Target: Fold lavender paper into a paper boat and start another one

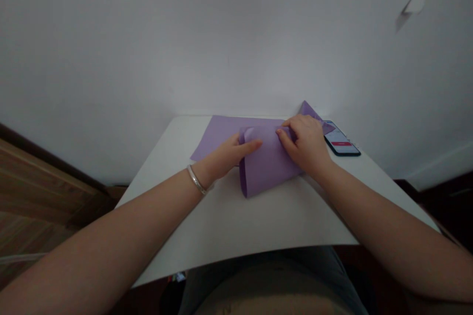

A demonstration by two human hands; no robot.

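1. A pale wall [221, 34] is met by the far edge of the table.
2. The white table [258, 231] is spread with purple paper toward its far side; both forearms are stretched over it.
3. A flat sheet [221, 128] is laid at the back left, partly covered by the hands and the folded paper. It could be dragged askew if it were caught by the fingers.
4. The folded paper [271, 165] is held at mid-table, in front of the flat sheet, its left end left as an open loop. If the layers were pressed while out of line, a crooked crease could be set.
5. The right hand [308, 145] is laid over the far right part of the folded paper, thumb and forefinger brought close together; whether paper is pinched between them cannot be told. Uneven pressure here could cause buckling.
6. The left hand [227, 155] is closed on the loop's left edge, thumb on top, the other fingers mostly hidden. Were the grip loosened, the loop could be sprung open.
7. A phone [343, 145] is placed beyond the right hand, partly overlapped by a purple tip [307, 109]; it could be nudged by a wide sweep.
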